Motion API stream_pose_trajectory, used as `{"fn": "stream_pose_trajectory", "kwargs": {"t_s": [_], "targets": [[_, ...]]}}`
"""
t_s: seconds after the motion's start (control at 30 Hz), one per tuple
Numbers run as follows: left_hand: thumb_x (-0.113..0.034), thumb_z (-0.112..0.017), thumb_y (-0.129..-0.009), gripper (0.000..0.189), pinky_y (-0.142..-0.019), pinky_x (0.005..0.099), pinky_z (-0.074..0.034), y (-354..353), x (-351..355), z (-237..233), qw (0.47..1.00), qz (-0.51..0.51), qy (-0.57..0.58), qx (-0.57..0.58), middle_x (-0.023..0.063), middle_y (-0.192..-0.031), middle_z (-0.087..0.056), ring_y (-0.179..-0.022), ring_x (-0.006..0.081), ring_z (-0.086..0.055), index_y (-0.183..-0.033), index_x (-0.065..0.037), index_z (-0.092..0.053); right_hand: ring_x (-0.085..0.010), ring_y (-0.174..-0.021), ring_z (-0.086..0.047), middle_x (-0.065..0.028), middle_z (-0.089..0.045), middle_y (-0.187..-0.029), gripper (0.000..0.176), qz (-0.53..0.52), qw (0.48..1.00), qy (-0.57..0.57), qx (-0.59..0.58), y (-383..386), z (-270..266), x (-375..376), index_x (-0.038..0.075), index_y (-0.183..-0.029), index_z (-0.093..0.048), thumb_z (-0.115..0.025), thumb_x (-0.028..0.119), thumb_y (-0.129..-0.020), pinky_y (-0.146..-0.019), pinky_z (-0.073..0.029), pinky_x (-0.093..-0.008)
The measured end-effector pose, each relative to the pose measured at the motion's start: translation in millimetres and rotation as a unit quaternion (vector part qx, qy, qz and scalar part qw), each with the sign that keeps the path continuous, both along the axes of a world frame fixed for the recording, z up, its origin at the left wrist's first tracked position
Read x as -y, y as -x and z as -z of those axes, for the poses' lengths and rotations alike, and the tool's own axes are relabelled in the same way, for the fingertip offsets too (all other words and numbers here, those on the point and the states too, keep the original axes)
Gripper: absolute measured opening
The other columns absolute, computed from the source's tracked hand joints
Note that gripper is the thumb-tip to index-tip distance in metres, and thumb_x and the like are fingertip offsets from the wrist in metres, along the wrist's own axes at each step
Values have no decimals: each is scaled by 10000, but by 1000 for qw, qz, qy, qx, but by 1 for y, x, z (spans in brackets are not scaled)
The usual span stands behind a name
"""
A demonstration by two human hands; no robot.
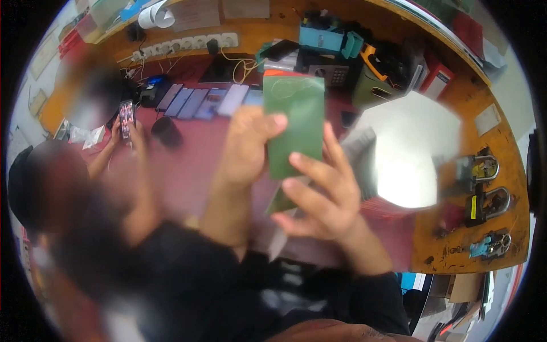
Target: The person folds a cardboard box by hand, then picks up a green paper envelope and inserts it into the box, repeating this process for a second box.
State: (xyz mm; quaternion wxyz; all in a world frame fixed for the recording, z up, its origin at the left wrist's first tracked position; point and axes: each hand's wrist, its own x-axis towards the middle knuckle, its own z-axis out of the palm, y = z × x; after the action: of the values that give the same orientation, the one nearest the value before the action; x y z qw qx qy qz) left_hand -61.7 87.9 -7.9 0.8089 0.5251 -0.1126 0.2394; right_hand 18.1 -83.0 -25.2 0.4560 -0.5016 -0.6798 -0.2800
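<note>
Raised over the table is a flat green rectangular packet [296, 128], its front glossy, with an orange edge showing behind its top. My left hand [245, 145] grips the packet's left side, thumb pressed on the front and the other fingers hidden behind. My right hand [325, 196] is at the lower right of it, with fingertips on the front and one finger along the right edge. Under those fingers shows a smaller olive-green piece [279, 202], and a pale blurred strip [277, 244] hangs below; I cannot tell whether they belong to the packet.
Another person at left holds a phone [126, 117]. Several phones [192, 104] lie in a row beyond a dark cup [166, 132]. A large white reflective sheet [419, 148] is at right, beside several padlocks [487, 205]. A power strip [188, 43] runs along the back.
</note>
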Motion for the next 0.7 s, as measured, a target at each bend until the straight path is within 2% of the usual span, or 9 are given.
{"fn": "stream_pose_trajectory", "kwargs": {"t_s": [0.1,0.23,0.3,0.4,0.47,0.5,0.53,0.6,0.7], "targets": [[-199,-582,-943,377,-820,336,-569,0,15,-4,997,-62,-41,-1,211,-1091,-715,-907,237,-715,-1118,123,-668,-552,-1205,-561,-245,-609,-1268,419,47,999,2,15,-1,-6,2,5,-1105,-697,-721,352,-872,-1022,-490,-621],[-152,-589,-1004,231,-726,246,-514,-8,39,-5,985,-107,-73,112,79,-1002,-732,-859,104,-653,-1049,38,-712,-513,-1224,-568,-296,-576,-1330,423,137,989,-46,14,-15,0,2,-16,-1187,-702,-682,302,-908,-1020,-498,-553],[-152,-574,-1009,226,-693,252,-513,-15,49,-3,978,-129,-94,131,64,-962,-725,-818,96,-649,-1016,32,-705,-490,-1253,-558,-322,-534,-1397,430,171,984,-40,-5,-17,3,5,-31,-1246,-683,-693,221,-898,-1023,-489,-502],[-149,-566,-993,264,-600,282,-498,-14,52,-2,976,-121,-141,114,41,-749,-678,-686,110,-637,-806,1,-676,-433,-1214,-592,-327,-512,-1422,441,178,980,-86,18,-26,4,2,-54,-1260,-665,-717,163,-880,-999,-506,-454],[-141,-595,-954,302,-581,317,-492,-20,52,3,970,-102,-180,129,60,-623,-636,-634,148,-638,-680,-28,-650,-409,-1167,-614,-317,-525,-1409,561,229,970,-78,-15,-26,5,6,-78,-1334,-589,-759,193,-873,-957,-528,-445],[-198,-616,-944,266,-649,346,-507,-17,47,3,969,-90,-204,102,79,-691,-662,-705,175,-656,-736,-39,-662,-399,-1156,-618,-305,-543,-1386,643,208,973,-85,-53,-26,9,6,-83,-1363,-548,-786,233,-857,-941,-535,-441],[-229,-623,-941,225,-691,364,-517,-18,49,0,979,-81,-156,107,90,-771,-680,-756,191,-664,-817,-46,-661,-389,-1145,-623,-292,-561,-1363,727,191,973,-91,-91,-29,11,8,-89,-1392,-508,-813,274,-842,-925,-542,-437],[-256,-625,-944,213,-763,381,-532,-18,50,-5,990,-43,5,136,102,-910,-699,-841,205,-673,-975,-46,-645,-359,-1100,-636,-254,-602,-1287,812,182,979,-92,-6,-46,7,16,-74,-1409,-485,-853,314,-797,-904,-549,-431],[-221,-610,-969,282,-883,363,-541,-13,25,-12,927,93,312,186,97,-1020,-691,-943,177,-673,-1152,-7,-595,-319,-1063,-627,-221,-623,-1217,848,149,988,-26,30,-42,-9,22,-84,-1393,-493,-880,325,-759,-883,-545,-407]]}}
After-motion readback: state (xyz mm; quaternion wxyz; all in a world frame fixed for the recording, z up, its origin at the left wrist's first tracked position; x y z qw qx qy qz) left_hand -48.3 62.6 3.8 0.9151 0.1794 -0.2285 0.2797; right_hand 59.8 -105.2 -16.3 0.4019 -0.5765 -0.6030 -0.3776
